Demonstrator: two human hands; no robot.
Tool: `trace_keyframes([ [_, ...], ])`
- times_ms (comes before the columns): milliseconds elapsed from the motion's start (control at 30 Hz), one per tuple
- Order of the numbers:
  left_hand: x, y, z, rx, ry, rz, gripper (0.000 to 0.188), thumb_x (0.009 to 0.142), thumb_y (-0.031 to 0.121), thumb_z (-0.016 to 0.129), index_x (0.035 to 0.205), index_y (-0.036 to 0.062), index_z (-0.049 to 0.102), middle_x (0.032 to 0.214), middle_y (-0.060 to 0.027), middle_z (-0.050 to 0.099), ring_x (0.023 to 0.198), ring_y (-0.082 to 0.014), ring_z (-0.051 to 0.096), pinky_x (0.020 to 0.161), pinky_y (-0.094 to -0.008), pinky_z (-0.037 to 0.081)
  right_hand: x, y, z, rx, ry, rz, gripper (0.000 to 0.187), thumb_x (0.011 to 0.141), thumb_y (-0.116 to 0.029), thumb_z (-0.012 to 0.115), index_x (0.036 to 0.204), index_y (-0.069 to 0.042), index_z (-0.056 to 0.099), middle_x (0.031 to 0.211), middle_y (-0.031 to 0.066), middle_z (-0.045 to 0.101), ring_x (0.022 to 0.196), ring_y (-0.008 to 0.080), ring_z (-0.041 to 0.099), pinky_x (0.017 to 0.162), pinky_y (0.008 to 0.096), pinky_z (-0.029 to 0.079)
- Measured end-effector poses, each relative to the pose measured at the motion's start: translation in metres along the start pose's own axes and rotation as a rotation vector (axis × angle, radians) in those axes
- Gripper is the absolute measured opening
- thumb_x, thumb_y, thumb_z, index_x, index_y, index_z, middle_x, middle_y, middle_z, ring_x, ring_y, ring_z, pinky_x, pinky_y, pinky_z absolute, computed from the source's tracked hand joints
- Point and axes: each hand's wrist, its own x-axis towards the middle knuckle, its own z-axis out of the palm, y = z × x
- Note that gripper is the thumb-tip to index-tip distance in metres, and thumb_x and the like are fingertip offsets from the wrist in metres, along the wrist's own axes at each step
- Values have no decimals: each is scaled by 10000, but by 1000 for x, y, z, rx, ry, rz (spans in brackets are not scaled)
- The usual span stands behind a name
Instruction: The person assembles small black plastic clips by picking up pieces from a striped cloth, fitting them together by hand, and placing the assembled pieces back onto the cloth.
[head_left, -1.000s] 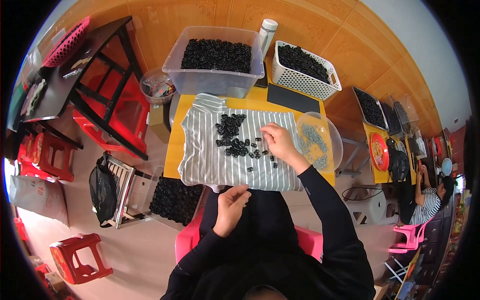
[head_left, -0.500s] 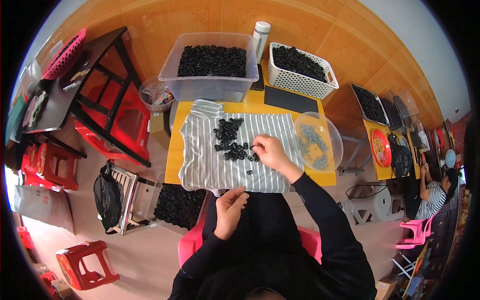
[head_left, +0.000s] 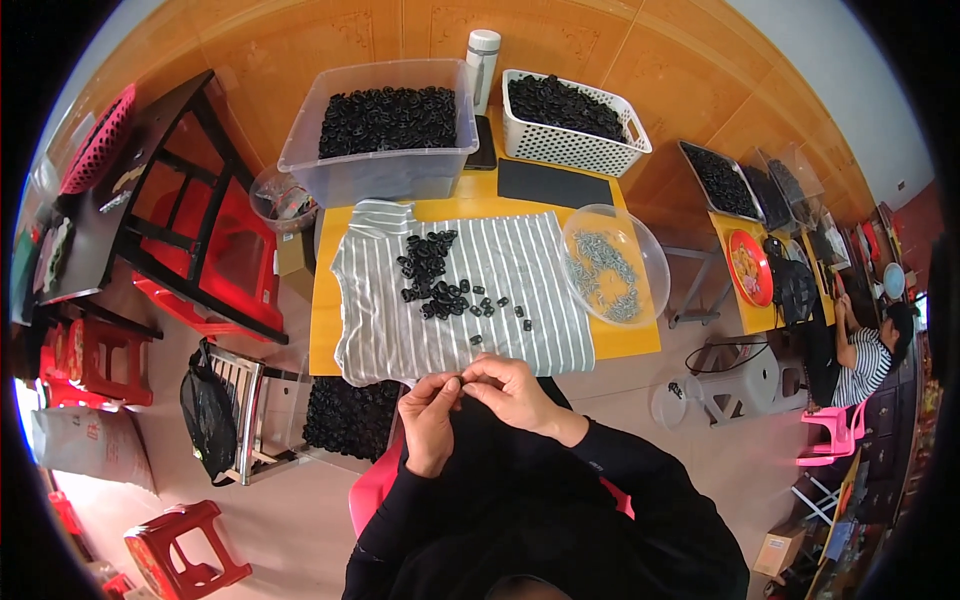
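My left hand [head_left: 430, 420] and my right hand [head_left: 508, 392] meet at the near edge of the table, fingertips pinched together. Whatever sits between the fingers is too small and covered to make out. Just beyond them, a grey-and-white striped cloth [head_left: 375, 330] lies over the yellow table. On the cloth rests a heap of small black oval plastic parts [head_left: 426, 262], with several single ones scattered to its right and one nearer my hands. To the right of the cloth stands a round clear bowl [head_left: 655, 262] holding small silvery metal pieces [head_left: 603, 270].
At the back, a clear bin [head_left: 380, 180] and a white basket [head_left: 575, 143] hold black parts. A white bottle [head_left: 482, 70], a phone [head_left: 482, 145] and a dark mat [head_left: 555, 184] lie near them. Another bin of black parts [head_left: 348, 415] is below left. A person [head_left: 865, 365] sits far right.
My right hand has come back from the black parts on the cloth to meet my left hand at the near edge. The view has shifted slightly, and the loose parts lie more spread out.
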Motion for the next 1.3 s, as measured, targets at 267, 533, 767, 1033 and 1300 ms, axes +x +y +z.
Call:
trace_keyframes([
  [267, -2, 13, 11, 165, -34, -4, 71, 886, 45, 561, 905, -15, 593, 872, -102, 657, 645, -133, 587, 558, -223, 450, 57, 29, -73, -989, 426, -361, 79, 734, 36, 565, 805, 4, 548, 756, 132, 545, 688, 294, 556, 619, 369, 457],
  [533, 47, 37, 11, 1492, 32, 983, 111, 681, 12, 576, 790, 31, 568, 954, -91, 561, 920, -278, 516, 760, -389, 377, 73, 32, -73, -1437, 161, -241, 97, 682, -37, 546, 775, -17, 562, 756, 133, 564, 755, 294, 573, 675, 378, 468],
  [767, 50, 20, 3, 1383, -7, 869, 122, 703, 40, 627, 824, 40, 618, 965, -87, 559, 947, -299, 494, 775, -414, 370, 59, 37, -83, -1023, 303, -221, 119, 683, -11, 566, 802, -13, 561, 767, 146, 549, 739, 329, 564, 647, 410, 470],
  [1033, 57, 36, 17, 1558, -123, 776, 198, 686, 22, 620, 880, 57, 644, 935, -80, 540, 926, -293, 474, 764, -402, 377, 34, 27, -78, -674, 81, -279, 188, 700, 38, 549, 832, -55, 647, 778, 104, 552, 728, 279, 572, 628, 369, 470],
  [1300, 61, 36, 7, 1453, -158, 786, 152, 660, -5, 649, 809, 25, 631, 879, -99, 536, 871, -305, 474, 750, -393, 407, 33, 35, -76, -748, 88, -337, 184, 719, 70, 567, 890, 3, 569, 787, 133, 541, 728, 324, 562, 632, 395, 454],
])
